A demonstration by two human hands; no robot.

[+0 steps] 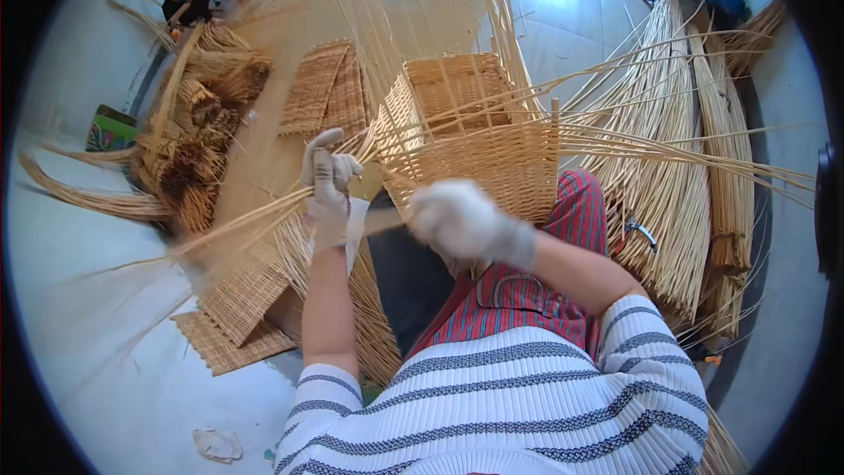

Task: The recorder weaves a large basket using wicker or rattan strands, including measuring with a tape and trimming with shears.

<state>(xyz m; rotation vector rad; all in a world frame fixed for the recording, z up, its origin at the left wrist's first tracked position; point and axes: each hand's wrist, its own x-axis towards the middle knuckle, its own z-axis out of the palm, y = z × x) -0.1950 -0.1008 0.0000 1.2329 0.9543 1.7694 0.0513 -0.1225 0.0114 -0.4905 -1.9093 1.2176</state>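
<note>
A partly woven wicker basket (479,163) rests in front of me by my knees, with long loose strands sticking out from its rim on both sides and at the back. My left hand (330,183), in a pale work glove, is closed around a bunch of wicker strands (264,215) at the basket's left side. At the basket's near left corner is my right hand (462,222), gloved too and smeared by motion, so its fingers do not show clearly. A blurred pale strip (385,220) lies between the two hands.
Flat woven panels lie beyond the basket (327,88) and at near left (242,295). Brown bundles (202,123) are heaped at left, near a seated person (195,2). Long pale rods (655,158) lie at right with a blue-handled tool (644,233).
</note>
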